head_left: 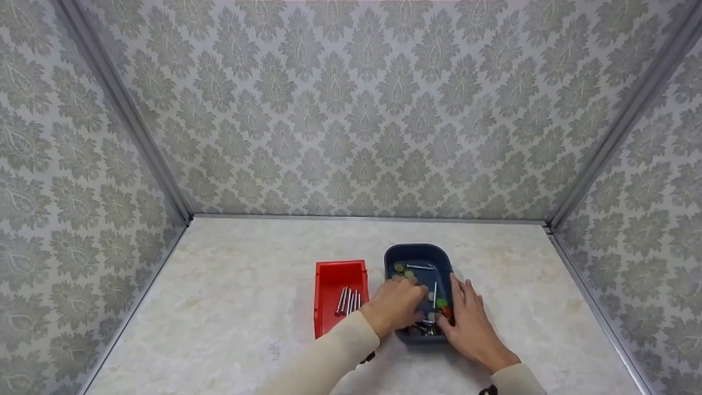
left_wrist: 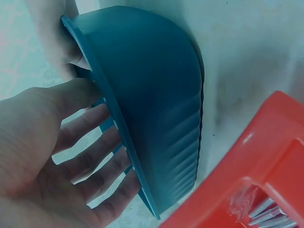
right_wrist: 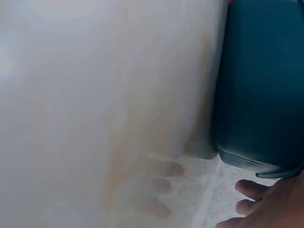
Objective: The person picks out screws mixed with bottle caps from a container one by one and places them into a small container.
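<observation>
A dark blue bin [head_left: 415, 249] holds a mix of small items: long metal bolts [head_left: 420, 267], yellowish-green discs [head_left: 398, 267], and bright green and orange-red pieces [head_left: 442, 303]. My left hand [head_left: 399, 304] reaches over the bin's left rim with its fingers down among these items. In the left wrist view the fingers [left_wrist: 95, 178] look spread and loosely bent, with their tips behind the rim. My right hand [head_left: 474, 323] holds the bin's right wall, thumb inside and fingers along the outside. Just left stands a red bin [head_left: 339, 271] with several metal bolts [head_left: 349, 300], partly covered by my left arm.
The two bins stand side by side on a pale marbled table [head_left: 236, 296]. Patterned wallpaper panels [head_left: 351, 109] with grey metal edging enclose the table at the back and on both sides.
</observation>
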A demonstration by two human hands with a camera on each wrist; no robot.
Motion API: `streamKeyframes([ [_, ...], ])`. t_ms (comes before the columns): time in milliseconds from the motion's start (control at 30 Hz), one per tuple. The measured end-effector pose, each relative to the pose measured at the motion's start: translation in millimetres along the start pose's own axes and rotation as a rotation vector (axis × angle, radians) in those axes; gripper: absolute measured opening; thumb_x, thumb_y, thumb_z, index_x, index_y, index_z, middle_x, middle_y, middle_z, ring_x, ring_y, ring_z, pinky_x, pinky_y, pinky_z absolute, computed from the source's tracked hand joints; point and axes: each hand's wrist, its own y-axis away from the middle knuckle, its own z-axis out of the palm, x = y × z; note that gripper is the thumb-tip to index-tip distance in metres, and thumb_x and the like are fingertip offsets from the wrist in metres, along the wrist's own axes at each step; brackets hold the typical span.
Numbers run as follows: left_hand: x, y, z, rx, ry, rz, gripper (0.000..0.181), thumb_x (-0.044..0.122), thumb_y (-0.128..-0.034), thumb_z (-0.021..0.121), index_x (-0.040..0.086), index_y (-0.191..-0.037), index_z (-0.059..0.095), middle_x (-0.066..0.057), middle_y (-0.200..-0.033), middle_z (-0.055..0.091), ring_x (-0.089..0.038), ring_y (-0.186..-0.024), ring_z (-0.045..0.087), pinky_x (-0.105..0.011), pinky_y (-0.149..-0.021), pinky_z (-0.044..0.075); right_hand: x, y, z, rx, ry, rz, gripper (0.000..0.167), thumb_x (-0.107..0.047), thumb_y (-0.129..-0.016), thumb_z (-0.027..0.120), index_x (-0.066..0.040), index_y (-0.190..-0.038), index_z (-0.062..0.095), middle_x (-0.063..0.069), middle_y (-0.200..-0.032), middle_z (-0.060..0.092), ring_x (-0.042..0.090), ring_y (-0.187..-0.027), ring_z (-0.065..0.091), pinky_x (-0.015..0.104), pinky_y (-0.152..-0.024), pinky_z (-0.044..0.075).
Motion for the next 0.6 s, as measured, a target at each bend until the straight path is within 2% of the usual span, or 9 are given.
streamKeyframes([
  [100, 1.1, -1.1, -1.4, -0.028, -0.034, 0.021, 0.029, 0.034, -0.1043, 0.09, 0.02, -0.13, 0.087, -0.003, -0.113, 0.087, -0.019, -0.097, 0.079, -0.036, -0.094, 0.071, 0, -1.0, 0, -0.012, 0.005, 0.007, 0.101, -0.031, -0.113, 0.068, -0.007, -0.188, 0.006, 0.034, -0.191, 0.017, 0.059, -0.18, 0.005, 0.082, -0.143, 0.008],
  [233, 3.1, -4.0, -4.4, -0.096, -0.061, 0.026, 0.028, 0.035, -0.1052, 0.088, 0.021, -0.129, 0.087, -0.001, -0.114, 0.087, -0.018, -0.099, 0.079, -0.034, -0.095, 0.069, 1, -1.1, -1, -0.021, 0.016, 0.011, 0.101, -0.032, -0.112, 0.067, -0.007, -0.188, 0.004, 0.034, -0.191, 0.016, 0.06, -0.18, 0.006, 0.082, -0.142, 0.008],
  [400, 7.5, -9.4, -7.2, -0.177, -0.065, 0.002, 0.023, 0.033, -0.1046, 0.089, 0.023, -0.125, 0.089, 0.002, -0.112, 0.089, -0.015, -0.099, 0.081, -0.034, -0.093, 0.071, 1, -0.9, -3, -0.033, 0.016, 0.014, 0.103, -0.032, -0.112, 0.067, -0.008, -0.188, 0.003, 0.035, -0.19, 0.015, 0.06, -0.18, 0.005, 0.081, -0.143, 0.008],
  [600, 15.2, -13.9, -7.4, -0.279, -0.055, -0.064, 0.023, 0.028, -0.1047, 0.088, 0.022, -0.127, 0.088, 0.0, -0.113, 0.089, -0.015, -0.09, 0.076, -0.036, -0.089, 0.072, 0, -0.5, -2, -0.034, 0.015, 0.022, 0.103, -0.033, -0.111, 0.068, -0.008, -0.188, 0.003, 0.035, -0.19, 0.015, 0.06, -0.18, 0.005, 0.081, -0.143, 0.006],
])
